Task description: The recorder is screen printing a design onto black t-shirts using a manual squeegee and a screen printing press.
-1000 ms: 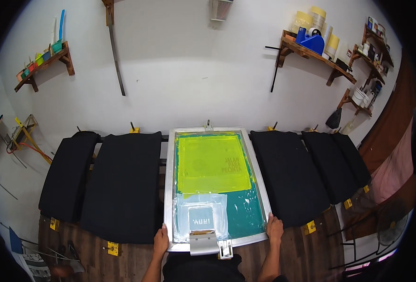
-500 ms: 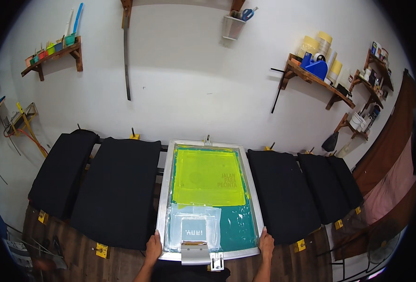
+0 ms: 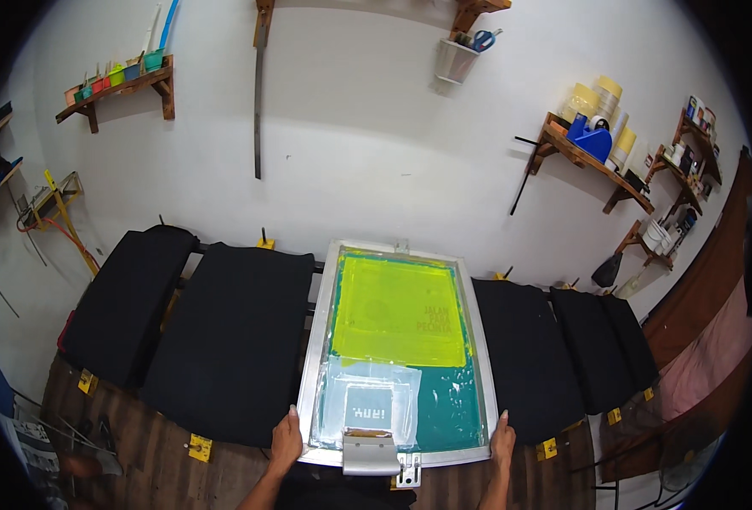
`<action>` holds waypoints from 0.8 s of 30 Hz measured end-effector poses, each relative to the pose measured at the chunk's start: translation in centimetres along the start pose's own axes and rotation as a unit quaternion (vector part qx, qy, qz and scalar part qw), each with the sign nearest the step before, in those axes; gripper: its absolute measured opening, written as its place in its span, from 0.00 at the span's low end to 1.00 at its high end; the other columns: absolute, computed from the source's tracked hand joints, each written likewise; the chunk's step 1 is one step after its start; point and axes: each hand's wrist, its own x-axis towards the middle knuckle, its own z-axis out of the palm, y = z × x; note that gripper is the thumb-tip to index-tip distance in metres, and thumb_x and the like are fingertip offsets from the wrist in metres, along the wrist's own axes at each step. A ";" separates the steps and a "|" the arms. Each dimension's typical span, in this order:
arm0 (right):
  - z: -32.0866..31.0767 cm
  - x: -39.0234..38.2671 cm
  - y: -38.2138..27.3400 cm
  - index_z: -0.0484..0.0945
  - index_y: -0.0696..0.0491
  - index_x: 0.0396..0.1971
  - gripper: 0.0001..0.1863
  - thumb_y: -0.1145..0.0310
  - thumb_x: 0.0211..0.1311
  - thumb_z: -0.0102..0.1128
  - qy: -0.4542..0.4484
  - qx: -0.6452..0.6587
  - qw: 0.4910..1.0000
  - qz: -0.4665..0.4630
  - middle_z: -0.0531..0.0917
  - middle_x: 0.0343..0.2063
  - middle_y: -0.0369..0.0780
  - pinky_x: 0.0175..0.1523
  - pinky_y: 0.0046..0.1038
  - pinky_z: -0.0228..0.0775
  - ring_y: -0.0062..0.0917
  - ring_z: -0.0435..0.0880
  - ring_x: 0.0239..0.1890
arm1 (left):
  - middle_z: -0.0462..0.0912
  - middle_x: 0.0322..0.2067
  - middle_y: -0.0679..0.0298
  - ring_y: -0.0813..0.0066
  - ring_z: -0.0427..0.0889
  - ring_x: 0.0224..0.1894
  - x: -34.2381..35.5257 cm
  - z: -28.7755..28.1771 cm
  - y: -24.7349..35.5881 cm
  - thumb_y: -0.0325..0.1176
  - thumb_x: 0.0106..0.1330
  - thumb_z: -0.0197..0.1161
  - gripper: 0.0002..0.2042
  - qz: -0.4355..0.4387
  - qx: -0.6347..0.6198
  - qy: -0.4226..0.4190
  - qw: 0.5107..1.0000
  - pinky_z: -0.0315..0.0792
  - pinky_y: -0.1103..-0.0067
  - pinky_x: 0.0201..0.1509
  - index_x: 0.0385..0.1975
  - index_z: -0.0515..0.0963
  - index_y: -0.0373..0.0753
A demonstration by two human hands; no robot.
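Note:
A screen-printing frame point(image 3: 314, 357) with a silver metal rim is held between my hands, in the middle of the head view. Its mesh is teal, with a bright yellow-green ink area point(image 3: 397, 310) over the far part and pale tape around a small lettered patch at the near left. My left hand point(image 3: 287, 439) grips the near left side of the rim, thumb on top. On the near right side my right hand point(image 3: 502, 440) holds the rim the same way. A grey metal squeegee point(image 3: 371, 456) rests across the near edge, beside a slotted metal bracket point(image 3: 408, 470).
Black-covered printing boards stand in a row on both sides, such as the left board point(image 3: 227, 340) and right board point(image 3: 524, 357). Yellow brackets point(image 3: 200, 447) stick out at their near ends. Wall shelves hold ink cups point(image 3: 116, 75) and tape rolls point(image 3: 610, 87).
The frame appears slightly raised, its far end higher against the boards beside it. Both hands keep their grip. The whole view has shifted, so the surroundings sit farther right.

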 end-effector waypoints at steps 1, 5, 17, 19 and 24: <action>0.2 -0.6 0.0 0.78 0.73 0.27 0.46 0.36 0.73 0.34 0.026 0.007 0.999 -0.033 0.81 0.20 0.54 0.38 0.44 0.67 0.35 0.79 0.27 | 0.81 0.39 0.36 0.34 0.77 0.47 0.1 -1.2 0.7 0.53 0.77 0.34 0.32 0.007 -0.005 -0.004 1.000 0.70 0.56 0.51 0.41 0.78 0.26; 0.1 -4.8 -4.8 0.79 0.69 0.27 0.40 0.40 0.72 0.43 -0.032 0.090 0.995 -0.037 0.76 0.18 0.39 0.32 0.34 0.64 0.20 0.69 0.25 | 0.81 0.38 0.36 0.35 0.78 0.46 2.5 -7.0 1.1 0.52 0.77 0.36 0.31 0.018 0.005 -0.015 1.000 0.70 0.58 0.49 0.40 0.78 0.27; 14.8 -19.3 -13.8 0.73 0.67 0.24 0.36 0.45 0.75 0.41 -0.050 0.052 0.995 -0.061 0.74 0.18 0.45 0.32 0.35 0.62 0.24 0.66 0.25 | 0.82 0.33 0.40 0.46 0.81 0.37 13.2 -26.4 -9.1 0.53 0.77 0.39 0.31 0.036 0.015 0.010 0.999 0.70 0.63 0.44 0.38 0.77 0.24; 17.7 -21.5 -15.9 0.76 0.67 0.26 0.37 0.42 0.73 0.44 -0.034 0.123 0.990 -0.057 0.75 0.18 0.42 0.32 0.33 0.63 0.21 0.67 0.26 | 0.80 0.29 0.43 0.55 0.77 0.32 14.5 -29.1 -10.5 0.54 0.77 0.39 0.32 0.026 0.006 0.012 1.000 0.69 0.65 0.41 0.36 0.76 0.24; 22.9 -28.2 -18.7 0.78 0.67 0.27 0.38 0.40 0.73 0.44 -0.049 0.116 0.992 -0.019 0.75 0.19 0.39 0.33 0.30 0.64 0.18 0.67 0.27 | 0.79 0.29 0.46 0.63 0.73 0.31 16.7 -35.0 -16.3 0.53 0.77 0.40 0.31 0.040 -0.034 0.010 0.999 0.68 0.67 0.41 0.39 0.76 0.23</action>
